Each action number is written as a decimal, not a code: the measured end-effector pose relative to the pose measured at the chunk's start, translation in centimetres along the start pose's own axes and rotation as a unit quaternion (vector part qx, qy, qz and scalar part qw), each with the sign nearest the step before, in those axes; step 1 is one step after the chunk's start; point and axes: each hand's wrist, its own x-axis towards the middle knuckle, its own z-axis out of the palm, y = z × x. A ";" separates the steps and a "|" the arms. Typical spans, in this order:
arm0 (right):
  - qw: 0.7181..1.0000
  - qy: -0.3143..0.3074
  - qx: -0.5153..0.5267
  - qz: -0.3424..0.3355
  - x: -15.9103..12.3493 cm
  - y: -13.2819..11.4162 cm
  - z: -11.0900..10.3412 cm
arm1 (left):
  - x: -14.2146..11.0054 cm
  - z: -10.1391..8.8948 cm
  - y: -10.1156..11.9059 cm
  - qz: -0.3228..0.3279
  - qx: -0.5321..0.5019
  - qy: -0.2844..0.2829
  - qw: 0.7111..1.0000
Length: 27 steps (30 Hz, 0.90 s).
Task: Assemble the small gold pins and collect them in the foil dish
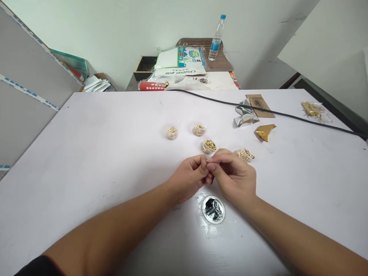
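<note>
My left hand (193, 175) and my right hand (236, 173) meet over the middle of the white table (120, 153). Both are closed in a pinch, fingertips touching; whatever lies between them is too small or hidden to make out. Just beyond them stands a clear cup of small gold pins (209, 146). A second cup of gold pins (245, 155) is partly covered by my right hand. Farther back are two more small cups, a left one (171, 133) and a right one (199, 130), with similar gold pieces. Nearer me, a round metal-rimmed grommet (213, 209) with a dark centre is set at the tabletop.
A black cable (224, 102) runs across the back right. Near it lie silver foil (245, 119), gold foil (265, 132), brown card (260, 105) and a clear bag (314, 111). Behind the table, a water bottle (216, 40) stands by printed packaging (181, 61).
</note>
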 end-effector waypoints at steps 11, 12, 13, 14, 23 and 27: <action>0.984 -0.023 0.085 0.157 1.0 0.2 -1.3 | -0.2 0.3 0.5 0.206 0.165 0.046 0.963; 0.979 -0.031 0.110 0.171 1.0 0.4 -1.3 | -0.2 0.2 0.5 0.211 0.160 0.042 0.963; 0.973 -0.038 0.135 0.185 1.0 0.5 -1.3 | -0.1 0.1 0.5 0.215 0.159 0.040 0.963; 0.967 -0.043 0.157 0.197 1.0 0.6 -1.4 | -0.1 0.0 0.5 0.219 0.161 0.040 0.961; 0.921 -0.093 0.250 0.284 1.3 0.9 -2.0 | -0.5 -0.8 0.6 0.248 0.229 0.102 0.936; 0.901 -0.104 0.288 0.307 1.5 0.7 -2.0 | -0.5 -0.8 0.7 0.235 0.226 0.097 0.940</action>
